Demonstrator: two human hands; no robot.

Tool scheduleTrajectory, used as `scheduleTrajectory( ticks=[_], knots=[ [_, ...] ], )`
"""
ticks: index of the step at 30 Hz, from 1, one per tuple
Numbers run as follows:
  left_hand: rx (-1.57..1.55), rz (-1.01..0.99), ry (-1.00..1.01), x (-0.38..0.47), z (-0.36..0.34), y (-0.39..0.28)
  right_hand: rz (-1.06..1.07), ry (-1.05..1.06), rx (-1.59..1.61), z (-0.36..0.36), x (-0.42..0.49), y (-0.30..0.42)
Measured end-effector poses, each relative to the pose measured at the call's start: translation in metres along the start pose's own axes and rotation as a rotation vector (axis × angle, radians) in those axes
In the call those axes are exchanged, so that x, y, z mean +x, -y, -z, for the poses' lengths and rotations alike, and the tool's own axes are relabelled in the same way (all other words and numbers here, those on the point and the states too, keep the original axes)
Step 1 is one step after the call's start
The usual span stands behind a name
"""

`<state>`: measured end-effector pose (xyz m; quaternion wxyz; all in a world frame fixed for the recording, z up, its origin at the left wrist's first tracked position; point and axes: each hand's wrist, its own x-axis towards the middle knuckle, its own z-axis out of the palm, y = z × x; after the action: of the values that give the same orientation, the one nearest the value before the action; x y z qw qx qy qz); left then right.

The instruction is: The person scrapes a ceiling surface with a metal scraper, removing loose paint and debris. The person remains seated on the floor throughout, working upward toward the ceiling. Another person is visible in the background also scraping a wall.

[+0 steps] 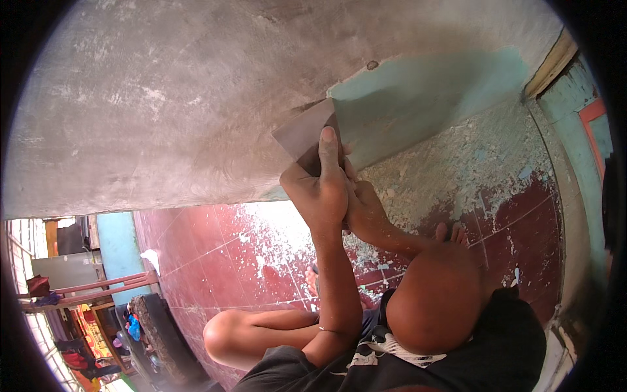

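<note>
My left hand (325,191) grips a flat metal scraper blade (307,128), its thumb lying along the blade's face. Close against it, my right hand (366,208) has its fingers around the tool's lower part; the handle is hidden by both hands. The blade lies at the wall, beside the border between bare grey plaster (171,108) and a patch of green-blue paint (406,105). A ragged edge runs along the top of the painted patch, with a small dark pit (373,65) just above it.
Crumbled paint and plaster debris (416,176) covers the red tiled floor (196,264) along the wall. A wooden door frame (553,63) stands at the right. My bent knees are below my hands. A wooden bench (88,293) and piled belongings are at the left.
</note>
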<state>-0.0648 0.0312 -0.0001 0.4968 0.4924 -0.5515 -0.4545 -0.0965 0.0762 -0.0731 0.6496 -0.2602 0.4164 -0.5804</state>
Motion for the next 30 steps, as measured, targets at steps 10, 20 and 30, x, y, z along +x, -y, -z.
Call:
scheduleTrajectory(
  ticks=[10, 20, 30],
  knots=[
    [0.055, -0.02, -0.014, 0.0, 0.004, 0.002, -0.006, 0.04, 0.025, -0.002, -0.002, 0.008],
    [0.104, -0.06, -0.016, 0.0, -0.007, -0.019, 0.12, -0.019, -0.017, -0.003, -0.003, 0.019],
    [0.07, -0.069, -0.02, 0.006, -0.007, -0.028, -0.015, 0.126, 0.051, -0.002, 0.003, 0.032]
  ],
)
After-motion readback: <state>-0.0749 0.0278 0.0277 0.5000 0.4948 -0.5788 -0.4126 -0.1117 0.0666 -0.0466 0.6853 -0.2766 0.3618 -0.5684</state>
